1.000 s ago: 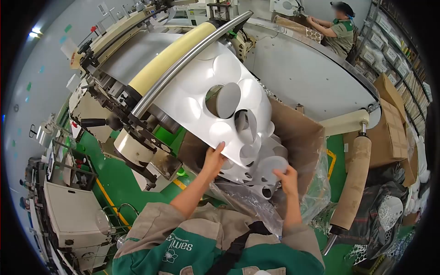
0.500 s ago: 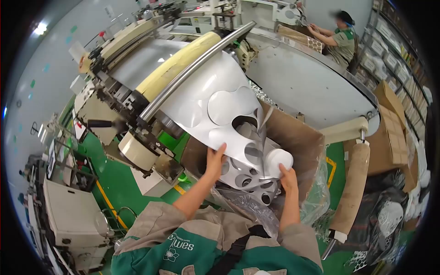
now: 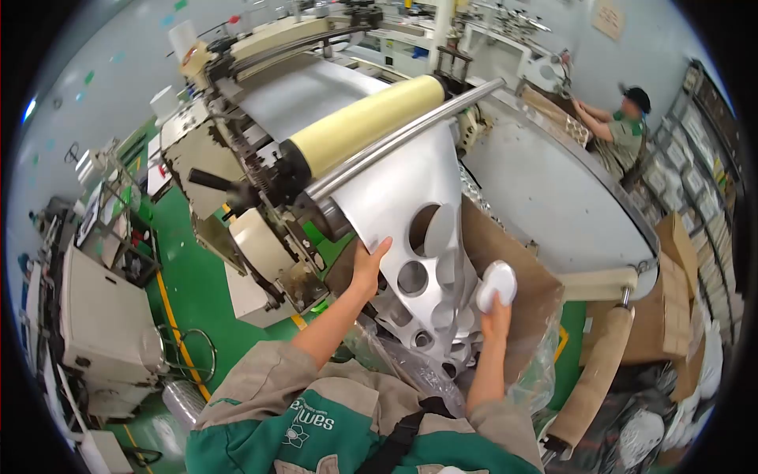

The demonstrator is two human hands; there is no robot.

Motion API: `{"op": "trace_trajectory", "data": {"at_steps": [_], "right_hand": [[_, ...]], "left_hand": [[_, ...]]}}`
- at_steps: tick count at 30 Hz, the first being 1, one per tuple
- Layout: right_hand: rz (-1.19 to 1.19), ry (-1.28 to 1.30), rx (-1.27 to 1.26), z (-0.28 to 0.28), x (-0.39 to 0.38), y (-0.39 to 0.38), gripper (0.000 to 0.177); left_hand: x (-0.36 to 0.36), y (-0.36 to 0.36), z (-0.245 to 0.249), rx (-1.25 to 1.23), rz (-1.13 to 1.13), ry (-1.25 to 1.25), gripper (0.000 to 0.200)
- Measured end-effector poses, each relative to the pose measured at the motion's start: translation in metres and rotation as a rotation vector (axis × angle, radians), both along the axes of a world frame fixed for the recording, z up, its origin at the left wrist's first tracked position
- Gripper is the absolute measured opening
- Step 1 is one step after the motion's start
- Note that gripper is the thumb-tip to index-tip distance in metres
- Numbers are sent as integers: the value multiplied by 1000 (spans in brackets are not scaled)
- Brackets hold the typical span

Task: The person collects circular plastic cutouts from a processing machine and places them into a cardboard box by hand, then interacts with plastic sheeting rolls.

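A silvery-white sheet [image 3: 387, 193] with round cut-outs hangs from the machine's steel bar [image 3: 410, 138]. My left hand [image 3: 368, 267] pinches its left edge, thumb on the front face, other fingers partly hidden. One loosened disc [image 3: 440, 231] tilts out of the large hole at the upper right of the sheet. In my right hand [image 3: 496, 322], to the right of the sheet, is a small stack of white discs [image 3: 497, 286], held from below. The sheet's punched lower end gathers in a cardboard box [image 3: 505, 245] lined with clear plastic.
A yellow roller [image 3: 367, 126] lies behind the steel bar. On its left stands a black handle [image 3: 209, 180]. A brown-wrapped roll [image 3: 596, 379] slants along the right side. Another person [image 3: 624, 130] works at the far right, near shelves and cartons [image 3: 671, 292].
More holes in the sheet now stand open, and a disc tilts out of one. My right hand with the stack has turned and sits apart from the sheet. The camera view has shifted.
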State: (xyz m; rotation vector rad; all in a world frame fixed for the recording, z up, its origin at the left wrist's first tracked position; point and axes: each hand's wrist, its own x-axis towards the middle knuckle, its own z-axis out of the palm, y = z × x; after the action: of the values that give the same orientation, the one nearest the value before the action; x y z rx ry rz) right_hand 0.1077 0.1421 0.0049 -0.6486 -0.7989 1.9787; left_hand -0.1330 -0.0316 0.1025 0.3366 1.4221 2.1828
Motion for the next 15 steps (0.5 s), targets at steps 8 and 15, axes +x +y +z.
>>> {"op": "trace_trajectory", "data": {"at_steps": [8,15], "right_hand": [[719,-698,580,101,-98,-21,37],[208,-271,423,127,-74,-18,39]], "left_hand": [[36,-3,-27,13,-365,-276,32],[-51,10,27,-150,288,161,40]]}}
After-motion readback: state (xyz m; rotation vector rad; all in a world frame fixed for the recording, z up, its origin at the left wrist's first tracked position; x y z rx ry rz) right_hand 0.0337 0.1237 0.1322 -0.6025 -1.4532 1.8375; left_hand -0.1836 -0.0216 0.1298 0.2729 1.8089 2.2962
